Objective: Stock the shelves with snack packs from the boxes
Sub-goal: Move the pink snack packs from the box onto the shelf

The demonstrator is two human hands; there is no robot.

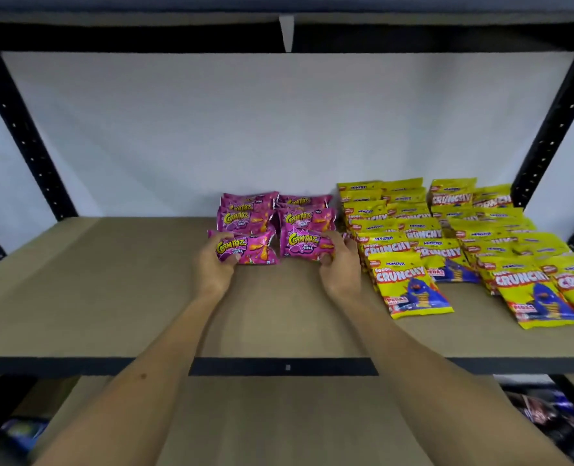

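Two rows of pink Corntoz snack packs stand in the middle of the brown shelf board (110, 297). My left hand (211, 264) grips the left edge of the front-left pink pack (248, 248). With thumb below and fingers over the top, my right hand (341, 264) grips the right edge of the front-right pink pack (304, 245). Both front packs sit on the shelf in front of the other pink packs (275, 210). Several rows of yellow Crunchy packs (446, 237) fill the right part of the same shelf.
Black metal uprights (26, 136) frame the shelf on both sides, with a black front rail (278, 366) below my forearms. A lower shelf (278, 425) shows dark packs at the far right (547, 415) and a blue pack at the far left (23, 428).
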